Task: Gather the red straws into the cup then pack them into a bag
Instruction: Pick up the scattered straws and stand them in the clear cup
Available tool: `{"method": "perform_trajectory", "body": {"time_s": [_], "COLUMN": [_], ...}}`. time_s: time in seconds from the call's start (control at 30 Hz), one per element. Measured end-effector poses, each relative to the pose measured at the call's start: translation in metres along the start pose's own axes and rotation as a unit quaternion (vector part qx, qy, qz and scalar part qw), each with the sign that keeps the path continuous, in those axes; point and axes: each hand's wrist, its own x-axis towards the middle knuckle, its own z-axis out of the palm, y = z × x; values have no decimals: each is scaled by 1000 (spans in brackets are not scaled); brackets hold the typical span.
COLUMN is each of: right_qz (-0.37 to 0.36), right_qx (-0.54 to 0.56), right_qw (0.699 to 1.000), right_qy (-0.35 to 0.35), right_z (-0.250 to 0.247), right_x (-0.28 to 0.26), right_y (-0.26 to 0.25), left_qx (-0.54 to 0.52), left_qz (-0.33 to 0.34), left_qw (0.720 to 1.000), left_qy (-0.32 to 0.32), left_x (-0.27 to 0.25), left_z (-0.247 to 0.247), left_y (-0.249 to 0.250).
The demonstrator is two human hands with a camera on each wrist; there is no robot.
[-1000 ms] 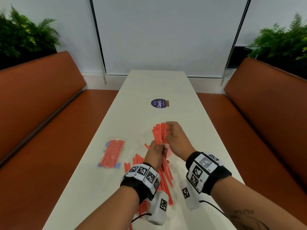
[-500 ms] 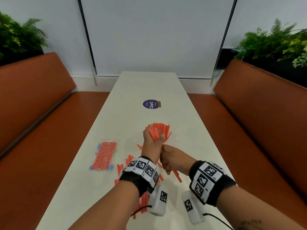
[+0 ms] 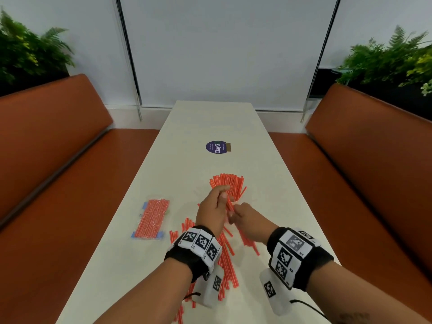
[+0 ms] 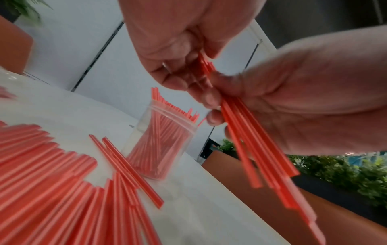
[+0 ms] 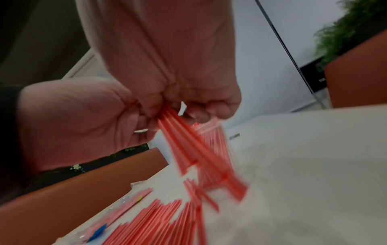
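A clear cup (image 4: pixel 163 145) lined with a zip bag stands on the white table (image 3: pixel 187 160), and many red straws (image 3: pixel 230 183) fan out of its top. Just in front of the cup, my left hand (image 3: pixel 222 202) and my right hand (image 3: pixel 236 212) meet on a small bundle of red straws (image 4: pixel 261 157). Both pinch its upper end while its lower end hangs free above the table. Loose red straws (image 3: pixel 224 260) lie spread on the table under my wrists. The cup's body is hidden behind my hands in the head view.
A sealed clear bag of red straws (image 3: pixel 152 218) lies flat to the left of the loose pile. A round purple sticker (image 3: pixel 216 147) sits farther up the table. Orange benches (image 3: pixel 58 160) run along both sides, with plants behind them.
My left hand has let go of the straws standing in the cup. My right hand dropped to the table, then came up with a small bundle that both hands now hold.
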Motion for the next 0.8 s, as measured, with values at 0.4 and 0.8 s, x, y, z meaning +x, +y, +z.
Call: {"method": "perform_trajectory", "body": {"time_s": [0.4, 0.8], "right_qz": [-29, -30], "right_qx": [40, 89], "right_qw": [971, 936], "right_qy": [235, 341], "right_z": [-27, -31], "right_x": [57, 55], "right_y": [-24, 0], "left_qx": [73, 48], "left_qz": [-94, -147], "left_qw": [991, 987], "left_qy": [63, -40], "left_x": [43, 53], "left_z": [-18, -14], "left_y": [-28, -35]}}
